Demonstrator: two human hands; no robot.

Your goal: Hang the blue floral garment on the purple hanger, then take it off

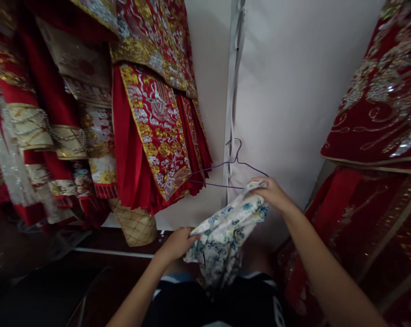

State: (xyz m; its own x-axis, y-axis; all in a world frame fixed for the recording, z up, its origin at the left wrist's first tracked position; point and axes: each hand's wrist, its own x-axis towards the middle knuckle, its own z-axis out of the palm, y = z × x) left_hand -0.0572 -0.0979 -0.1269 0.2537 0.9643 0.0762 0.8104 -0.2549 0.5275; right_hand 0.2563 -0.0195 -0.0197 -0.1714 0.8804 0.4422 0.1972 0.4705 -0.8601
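A white garment with a blue and green floral print (226, 227) hangs between my two hands in the head view. My left hand (178, 243) is closed on its lower left edge. My right hand (272, 195) grips its upper right edge, close to the right end of a thin purple clothes hanger (219, 184). That end of the hanger meets the cloth and fingers; whether the hand also holds the hanger, I cannot tell. The hanger's hook points up against the wall, and its left end overlaps the hem of a red pleated skirt.
Red and gold embroidered costumes (157, 122) hang on the left, above a horizontal white bar (113, 252). A sequined red costume (383, 100) hangs at the right. A white strap or cable (233, 109) runs down the pale wall (280, 91) ahead.
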